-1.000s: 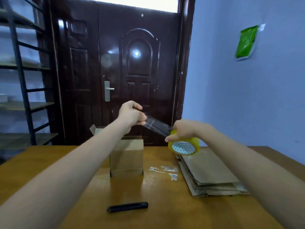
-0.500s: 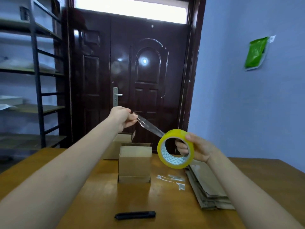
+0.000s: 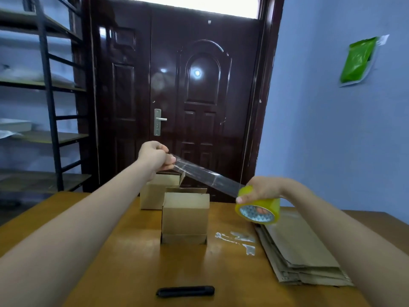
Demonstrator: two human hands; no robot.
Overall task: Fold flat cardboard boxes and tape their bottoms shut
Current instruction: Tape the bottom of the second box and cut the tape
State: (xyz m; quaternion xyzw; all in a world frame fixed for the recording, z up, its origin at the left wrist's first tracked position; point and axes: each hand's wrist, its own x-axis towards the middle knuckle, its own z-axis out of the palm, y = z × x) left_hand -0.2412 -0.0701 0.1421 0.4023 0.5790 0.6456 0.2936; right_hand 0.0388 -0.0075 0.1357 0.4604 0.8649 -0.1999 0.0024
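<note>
while hands (image 3: 155, 157) stretch tape (image 3: 205, 175), roll (image 3: 257, 207) above box (image 3: 185, 216)

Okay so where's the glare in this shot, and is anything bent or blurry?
Head view: bright lamp reflections sit on the glossy dark door, and the window above it is blown out white. The wide lens bows the shelf rack and door frame. The stretched tape strip catches faint highlights; the left hand and right hand look slightly soft.

Left hand (image 3: 155, 156): bare, no glove or ring visible.
Right hand (image 3: 262, 189): bare.
Forearms: bare, no sleeves.
</note>
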